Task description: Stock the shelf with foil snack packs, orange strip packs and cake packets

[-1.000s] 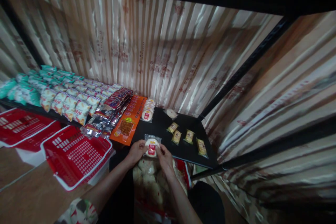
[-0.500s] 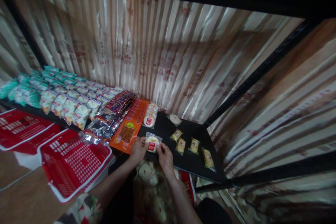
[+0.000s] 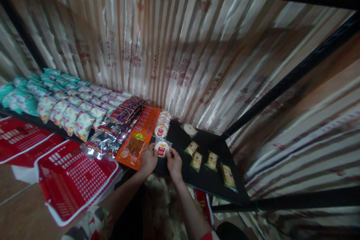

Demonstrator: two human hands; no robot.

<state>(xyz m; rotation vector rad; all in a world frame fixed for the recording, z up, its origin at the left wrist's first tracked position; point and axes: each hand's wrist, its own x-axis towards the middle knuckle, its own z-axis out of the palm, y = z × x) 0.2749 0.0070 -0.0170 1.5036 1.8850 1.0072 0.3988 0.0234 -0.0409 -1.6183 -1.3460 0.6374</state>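
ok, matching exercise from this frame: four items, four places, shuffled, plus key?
Items
1. Orange bag
2. Yellow packs
3. Teal bags
4. Nearest round packet

Places
A. Far left of the shelf
B. Between left hand and right hand
C. Between silver packs and round packet row
D. Shelf's right end

Pairs: 1-C, 2-D, 3-A, 4-B
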